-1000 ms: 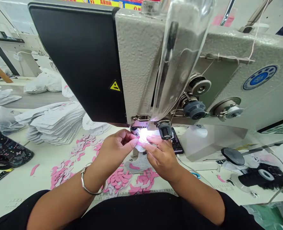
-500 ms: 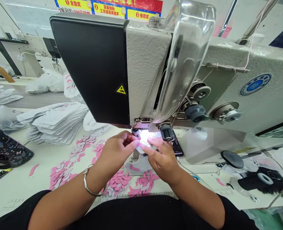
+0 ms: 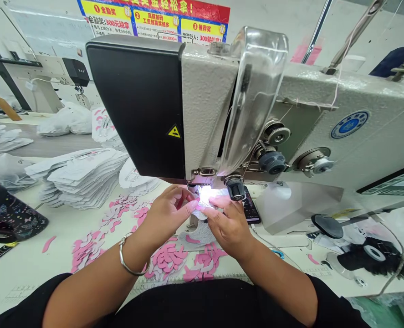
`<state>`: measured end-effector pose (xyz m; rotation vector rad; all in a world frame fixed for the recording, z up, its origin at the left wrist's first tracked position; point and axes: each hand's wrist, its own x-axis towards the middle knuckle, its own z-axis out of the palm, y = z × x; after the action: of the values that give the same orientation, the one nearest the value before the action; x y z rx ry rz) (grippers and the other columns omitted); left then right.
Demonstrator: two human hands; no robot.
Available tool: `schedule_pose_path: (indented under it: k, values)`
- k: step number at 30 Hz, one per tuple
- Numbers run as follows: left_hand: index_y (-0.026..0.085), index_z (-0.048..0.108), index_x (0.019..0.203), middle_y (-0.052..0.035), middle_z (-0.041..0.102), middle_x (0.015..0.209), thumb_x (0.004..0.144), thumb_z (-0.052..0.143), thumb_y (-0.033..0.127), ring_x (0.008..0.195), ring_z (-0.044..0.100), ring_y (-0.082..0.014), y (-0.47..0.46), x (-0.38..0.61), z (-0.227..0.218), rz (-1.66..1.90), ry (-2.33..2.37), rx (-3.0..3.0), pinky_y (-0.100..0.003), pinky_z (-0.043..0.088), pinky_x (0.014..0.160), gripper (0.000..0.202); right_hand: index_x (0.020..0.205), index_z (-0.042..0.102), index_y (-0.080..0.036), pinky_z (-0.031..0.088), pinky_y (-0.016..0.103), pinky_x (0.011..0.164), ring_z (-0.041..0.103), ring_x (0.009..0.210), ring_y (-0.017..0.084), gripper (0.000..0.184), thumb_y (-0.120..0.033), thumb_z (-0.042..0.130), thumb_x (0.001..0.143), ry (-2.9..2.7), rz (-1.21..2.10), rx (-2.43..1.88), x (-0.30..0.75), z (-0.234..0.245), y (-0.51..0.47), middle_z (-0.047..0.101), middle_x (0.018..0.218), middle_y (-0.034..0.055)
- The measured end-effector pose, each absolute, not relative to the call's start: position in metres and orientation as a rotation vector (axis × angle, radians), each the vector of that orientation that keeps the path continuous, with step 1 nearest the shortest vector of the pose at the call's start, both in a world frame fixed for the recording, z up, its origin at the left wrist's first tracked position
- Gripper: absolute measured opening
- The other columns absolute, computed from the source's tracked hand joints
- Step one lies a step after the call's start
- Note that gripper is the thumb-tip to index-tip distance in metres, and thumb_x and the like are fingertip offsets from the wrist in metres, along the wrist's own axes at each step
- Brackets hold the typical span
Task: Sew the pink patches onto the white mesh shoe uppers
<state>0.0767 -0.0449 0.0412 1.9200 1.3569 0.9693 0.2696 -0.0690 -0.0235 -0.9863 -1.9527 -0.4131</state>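
Note:
A grey-white sewing machine [image 3: 210,86] with a black end cover stands before me, its lamp glaring over the needle area. Under the needle lies a white mesh fabric piece [image 3: 201,213], partly covered by my fingers. My left hand [image 3: 171,209] pinches its left edge between thumb and forefinger, with a bit of pink at the fingertips that I cannot make out clearly. From the other side my right hand [image 3: 227,223] grips the same fabric, thumb and fingers close to the needle. Glare hides the presser foot. Pink curved fabric pieces [image 3: 169,260] lie scattered below my hands.
Stacked white fabric panels [image 3: 85,177] stand at left, near a dark patterned bottle [image 3: 10,212]. A phone [image 3: 252,209] lies behind my right hand. Further right are a black oval pad [image 3: 327,226] and a black brush-like item [image 3: 369,259]. A second sewing machine [image 3: 44,84] stands behind.
The camera view has shifted slightly, so the machine head appears lower and more of the wall poster shows. Both hands stay at the needle with almost the same grip.

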Motion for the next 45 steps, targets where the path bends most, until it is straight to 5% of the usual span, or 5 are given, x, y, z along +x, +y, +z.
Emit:
schedule_pose_path:
  k: [6,25,29,36,45]
  values:
    - [0.022,0.058,0.082,0.0032,0.057,0.071,0.083,0.065,0.042,0.057,0.049,-0.0127,-0.045,0.075,0.032,0.877,1.303,1.647,-0.026,0.040,0.055,0.021,0.112,0.067,-0.027,0.046,0.041,0.093,0.061,0.103,0.021,0.031,-0.008,0.059,0.088,-1.989,-0.370,-0.946,0.274,-0.020,-0.071,0.064,0.111,0.0062]
    - [0.021,0.056,0.075,0.0062,0.046,0.057,0.075,0.068,0.035,0.048,0.040,-0.0098,-0.039,0.080,0.034,0.853,1.297,1.513,-0.021,0.031,0.043,0.019,0.107,0.069,-0.028,0.046,0.042,0.094,0.060,0.102,0.022,0.026,-0.012,0.056,0.090,-2.005,-0.290,-0.999,0.276,-0.014,-0.072,0.064,0.107,0.0061]
    - [0.020,0.062,0.086,0.0019,0.058,0.070,0.068,0.075,0.031,0.053,0.051,-0.0107,-0.036,0.084,0.048,0.840,1.224,1.294,-0.020,0.037,0.044,0.025,0.106,0.071,-0.029,0.047,0.044,0.094,0.059,0.104,0.023,0.026,-0.013,0.057,0.090,-1.997,-0.193,-1.009,0.279,-0.008,-0.069,0.063,0.107,0.0065]
    - [0.019,0.068,0.073,-0.0049,0.066,0.067,0.064,0.076,0.022,0.057,0.063,-0.0185,-0.025,0.086,0.056,0.683,0.999,1.030,-0.028,0.051,0.051,0.013,0.101,0.072,-0.028,0.052,0.043,0.094,0.061,0.103,0.022,0.021,-0.017,0.058,0.090,-2.030,0.052,-1.059,0.289,0.000,-0.054,0.066,0.105,0.0046]
    - [0.018,0.072,0.078,-0.0043,0.067,0.069,0.069,0.079,0.019,0.057,0.063,-0.0164,-0.023,0.083,0.043,0.745,0.922,0.965,-0.025,0.054,0.052,0.012,0.092,0.071,-0.026,0.053,0.038,0.090,0.066,0.100,0.020,0.020,-0.012,0.060,0.085,-2.030,0.123,-1.048,0.289,0.008,-0.049,0.070,0.101,0.0016]
